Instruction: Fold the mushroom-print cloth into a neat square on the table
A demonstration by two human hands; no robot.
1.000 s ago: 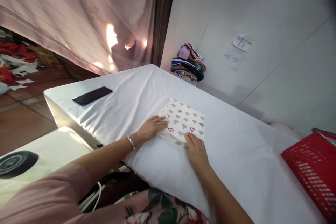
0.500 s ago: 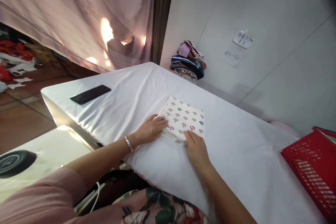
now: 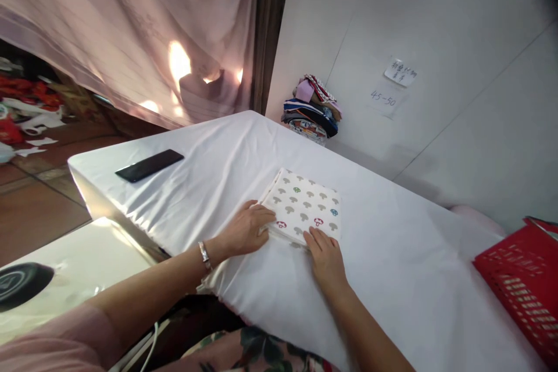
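A folded white cloth (image 3: 306, 205), printed with grey mushrooms and a few red, green and blue ones, lies in a flat square on the white-covered table (image 3: 392, 279). My left hand (image 3: 246, 229) rests at its near left corner, fingers stretched over the edge. On the near right edge lies my right hand (image 3: 328, 256), its fingertips flat on the print. Neither hand visibly grips the cloth, though the undersides of the fingers are hidden. A metal bracelet (image 3: 204, 256) circles my left wrist.
A black phone (image 3: 150, 165) lies on the table's left part. Folded clothes (image 3: 310, 109) are stacked by the wall at the far edge. At the right stands a red basket (image 3: 518, 285). A pale surface with a round black object (image 3: 24, 285) is at lower left. A curtain (image 3: 131, 23) hangs behind.
The whole view has shifted slightly, so the table sits a little lower. My left hand has slid slightly outward along the cloth's edge; my right hand stays on its near edge.
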